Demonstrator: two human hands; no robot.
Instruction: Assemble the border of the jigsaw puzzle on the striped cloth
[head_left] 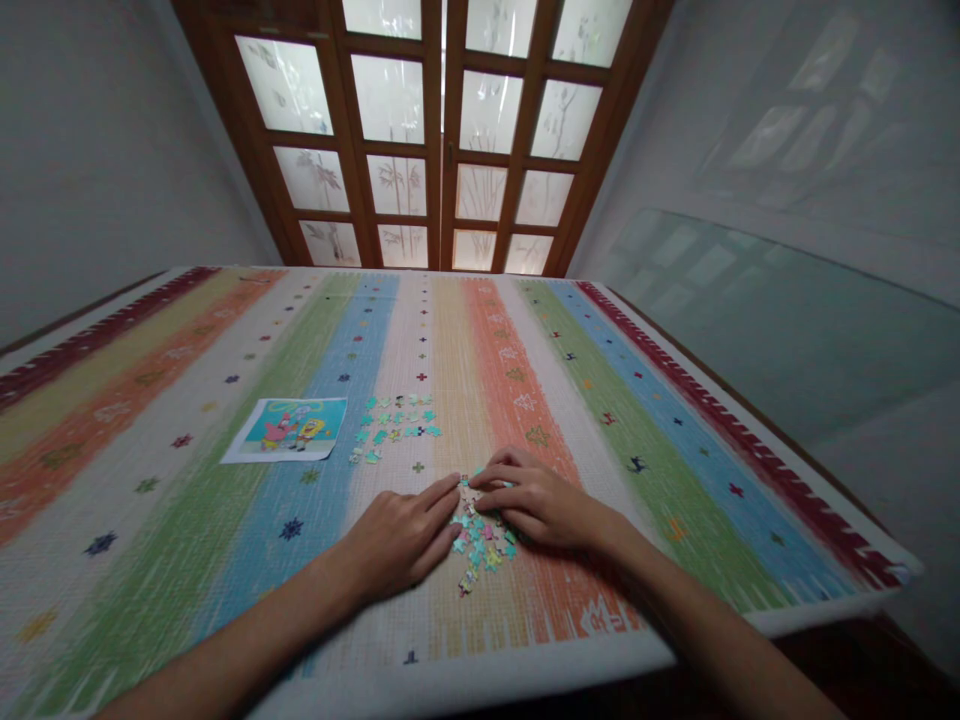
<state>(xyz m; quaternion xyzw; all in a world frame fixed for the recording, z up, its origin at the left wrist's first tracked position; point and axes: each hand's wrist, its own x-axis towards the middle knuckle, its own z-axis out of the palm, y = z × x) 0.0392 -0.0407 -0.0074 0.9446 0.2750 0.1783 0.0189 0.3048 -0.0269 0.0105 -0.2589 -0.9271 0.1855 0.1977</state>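
A heap of small jigsaw puzzle pieces (480, 545) in teal, yellow and pink lies near the front of the table. At its left edge, my left hand (401, 540) rests with fingers stretched out and thumb apart, the fingertips at the upper pieces. Over the heap's upper right side my right hand (536, 500) lies with bent, spread fingers, their tips on the pieces; some pieces are hidden beneath it. Farther back, several mostly teal puzzle pieces (395, 433) are laid out separately in loose rows. Left of them is a printed cartoon picture (289, 430) on white paper.
A striped, multicoloured cloth (247, 540) covers the table, whose front edge runs just below my forearms. Beyond the far edge stand wooden doors (435, 140) with glass panes. A sheet of glass (787, 310) is by the wall on the right.
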